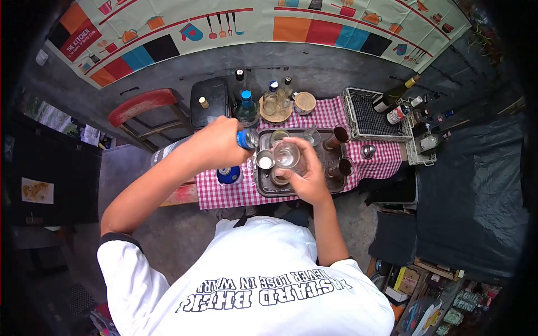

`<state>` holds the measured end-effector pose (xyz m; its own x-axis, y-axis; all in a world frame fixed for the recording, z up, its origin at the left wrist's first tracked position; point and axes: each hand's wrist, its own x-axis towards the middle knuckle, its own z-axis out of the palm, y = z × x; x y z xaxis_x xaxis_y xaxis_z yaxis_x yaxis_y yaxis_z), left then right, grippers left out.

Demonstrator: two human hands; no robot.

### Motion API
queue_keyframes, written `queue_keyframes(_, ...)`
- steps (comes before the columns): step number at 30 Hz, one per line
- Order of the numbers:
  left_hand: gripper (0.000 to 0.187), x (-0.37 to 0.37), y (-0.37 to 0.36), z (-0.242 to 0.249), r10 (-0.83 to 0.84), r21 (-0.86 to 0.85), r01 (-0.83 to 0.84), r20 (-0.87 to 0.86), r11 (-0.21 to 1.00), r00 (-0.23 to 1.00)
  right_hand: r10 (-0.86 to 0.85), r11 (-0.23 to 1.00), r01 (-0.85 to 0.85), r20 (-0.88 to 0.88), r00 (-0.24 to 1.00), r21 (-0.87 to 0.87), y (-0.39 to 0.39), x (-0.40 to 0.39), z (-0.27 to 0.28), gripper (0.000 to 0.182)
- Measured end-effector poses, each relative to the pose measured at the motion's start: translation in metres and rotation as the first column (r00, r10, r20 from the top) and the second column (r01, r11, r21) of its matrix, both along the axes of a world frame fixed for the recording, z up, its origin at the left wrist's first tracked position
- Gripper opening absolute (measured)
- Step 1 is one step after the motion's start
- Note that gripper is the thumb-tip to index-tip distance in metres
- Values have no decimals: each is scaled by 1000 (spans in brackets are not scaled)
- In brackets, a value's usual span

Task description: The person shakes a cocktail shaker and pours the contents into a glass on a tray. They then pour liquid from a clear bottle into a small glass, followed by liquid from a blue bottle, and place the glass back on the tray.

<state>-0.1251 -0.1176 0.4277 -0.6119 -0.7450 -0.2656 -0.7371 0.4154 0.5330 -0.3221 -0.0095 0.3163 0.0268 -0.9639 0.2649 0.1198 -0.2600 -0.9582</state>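
Observation:
My left hand (219,141) is closed around a bottle with a blue neck band (245,139), its mouth tilted toward the right. In my right hand (311,178) is a clear drinking glass (287,155), gripped between thumb and fingers. A small round measuring cup (265,160) with a whitish inside sits against the left side of that glass, below the bottle's mouth. Whether my right fingers also hold the cup is hidden. Under both hands lies a dark serving tray (291,194) with more glasses on it, including two dark brown tumblers (338,136) on its right.
Behind the tray, a blue-capped bottle (246,106) and a round wooden board (276,116) with bottles stand on the checkered tablecloth (216,196). A blue container (228,175) is at left. On the right are a wire basket (358,131), several bottles and a metal shaker top (367,151).

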Motion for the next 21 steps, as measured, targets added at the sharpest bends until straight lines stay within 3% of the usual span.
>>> queue_keyframes(2, 24, 16, -3, 4, 57, -29, -63, -156, 998, 986, -21, 1000, 20, 38, 999, 21, -1, -3, -6, 60)
queue_keyframes(4, 22, 31, -7, 6, 78, 24, -75, -179, 997, 981, -39, 997, 37, 38, 998, 71, 1, -5, -6, 61)
queue_keyframes(8, 24, 66, -13, -22, 109, -77, -145, -355, 986, 929, -89, 986, 90, -14, 996, 141, 4, -7, -18, 60)
queue_keyframes(10, 20, 82, -18, -40, 201, 5, -237, -547, 972, 813, -106, 980, 119, -83, 991, 158, 5, -6, -23, 60)
queue_keyframes(12, 20, 95, -21, -49, 292, 108, -279, -544, 954, 787, -99, 978, 115, -97, 990, 173, 4, -5, -30, 62)
queue_keyframes(14, 22, 104, -24, -62, 400, 226, -338, -645, 914, 651, -79, 964, 106, -117, 990, 244, 4, -4, -36, 61)
queue_keyframes(21, 30, 113, -36, -114, 423, 275, -355, -782, 894, 458, -59, 942, 116, -187, 981, 315, -10, -2, -67, 61)
